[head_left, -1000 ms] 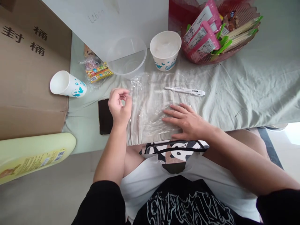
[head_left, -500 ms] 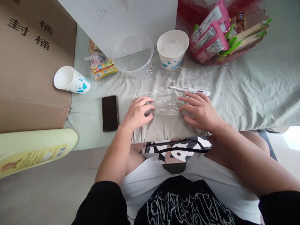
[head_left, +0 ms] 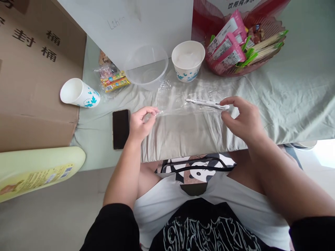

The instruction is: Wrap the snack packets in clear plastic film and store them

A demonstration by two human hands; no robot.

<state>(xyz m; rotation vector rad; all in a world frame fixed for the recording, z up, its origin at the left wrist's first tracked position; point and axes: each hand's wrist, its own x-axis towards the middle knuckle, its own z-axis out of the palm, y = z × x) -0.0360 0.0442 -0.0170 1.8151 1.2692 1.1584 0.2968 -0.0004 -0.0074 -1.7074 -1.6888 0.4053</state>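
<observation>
A thin clear plastic bag or film point(head_left: 180, 111) lies crumpled on the cloth-covered table. My left hand point(head_left: 143, 120) pinches its left front corner between thumb and fingertips. On top of the film rests a slim white cutter-like tool point(head_left: 202, 102), its narrow end toward the left. My right hand point(head_left: 242, 116) is at the tool's right end, thumb and index finger apart on either side of it. Whether those fingertips touch the film is hard to see. Behind the film stand a clear plastic bowl point(head_left: 149, 82) and a white paper bowl point(head_left: 187, 74) with blue leaf print.
A phone point(head_left: 121, 129) lies left of my left hand. Beyond it are a tipped paper cup point(head_left: 85, 94), snack packets point(head_left: 115, 82) and a cardboard box point(head_left: 49, 90). A red basket point(head_left: 225, 71) of packets stands back right. A yellow-green bottle point(head_left: 52, 157) is at the far left.
My hands have spread apart from over the film. The left has moved left and pinches its corner; the right has moved right to the tool's end. The camera view has shifted slightly.
</observation>
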